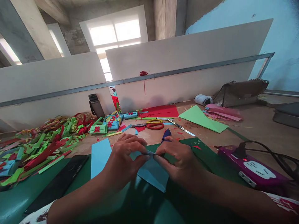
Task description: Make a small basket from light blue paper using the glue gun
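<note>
Daylight pours in through the window (114, 32) at eleven o'clock, its panes blown out to plain white, while the concrete wall (74, 40) around it looks grey and dim. Down at six, a dark shadow lies across the green mat (112, 208), and over at eight the same mat throws back a pale glare. Toward the edges everything stretches, and the patterned sleeve (283, 202) at four is smeared, though the scissors (148, 124) near the middle look fairly crisp.
</note>
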{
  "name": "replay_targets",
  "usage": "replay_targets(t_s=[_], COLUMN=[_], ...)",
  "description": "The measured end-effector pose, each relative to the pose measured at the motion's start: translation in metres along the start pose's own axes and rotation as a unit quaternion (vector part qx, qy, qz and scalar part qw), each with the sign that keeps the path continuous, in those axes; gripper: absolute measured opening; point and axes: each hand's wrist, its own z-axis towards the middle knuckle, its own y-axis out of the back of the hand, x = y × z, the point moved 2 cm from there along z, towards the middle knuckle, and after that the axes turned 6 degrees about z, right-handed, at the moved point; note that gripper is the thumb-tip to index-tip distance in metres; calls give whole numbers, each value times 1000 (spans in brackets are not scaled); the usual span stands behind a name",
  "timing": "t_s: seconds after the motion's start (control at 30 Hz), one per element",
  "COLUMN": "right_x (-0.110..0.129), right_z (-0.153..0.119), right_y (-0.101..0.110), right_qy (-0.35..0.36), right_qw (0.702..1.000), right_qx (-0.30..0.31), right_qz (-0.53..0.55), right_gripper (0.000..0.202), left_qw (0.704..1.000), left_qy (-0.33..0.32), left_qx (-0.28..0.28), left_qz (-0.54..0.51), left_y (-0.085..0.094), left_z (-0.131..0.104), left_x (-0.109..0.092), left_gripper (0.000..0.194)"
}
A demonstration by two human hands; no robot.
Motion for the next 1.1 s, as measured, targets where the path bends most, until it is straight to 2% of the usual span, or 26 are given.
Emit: replay_targets(t_s=[0.17, 0.27, 0.3, 0.33, 0.43, 0.53, 0.67, 0.8, 0.93, 1.1], right_x=[-1, -7, -12, -19, -37, -54, -65, -69, -72, -76], right_z=[0, 9, 13, 17, 29, 32, 26, 18, 14, 15], right_y=[1, 7, 9, 12, 21, 26, 27, 24, 20, 26], right_qy=[18, -41, -89, -148, -204, -245, -281, -293, -317, -319], right_qw=[1000, 996, 986, 964, 931, 888, 833, 803, 805, 852], right_qx=[16, 44, 71, 107, 142, 188, 288, 365, 343, 255], right_qz=[-3, -70, -122, -192, -268, -341, -381, -369, -366, -328], right_gripper=[13, 15, 15, 15, 14, 18, 16, 27, 32, 36], left_qw=[1000, 996, 992, 987, 972, 965, 963, 972, 980, 987], left_qy=[-24, -51, -61, -74, -103, -127, -132, -117, -95, -67], left_qx=[1, -37, -55, -70, -98, -99, -103, -103, -92, -64], left_qz=[12, 65, 95, 126, 185, 208, 212, 174, 149, 130], left_y=[1, 11, 15, 18, 22, 17, 12, 9, 6, 2], left_z=[1, 7, 9, 11, 15, 14, 13, 13, 11, 10], left_x=[3, 8, 11, 13, 23, 29, 32, 33, 36, 36], left_gripper=[14, 19, 18, 17, 15, 15, 16, 16, 15, 14])
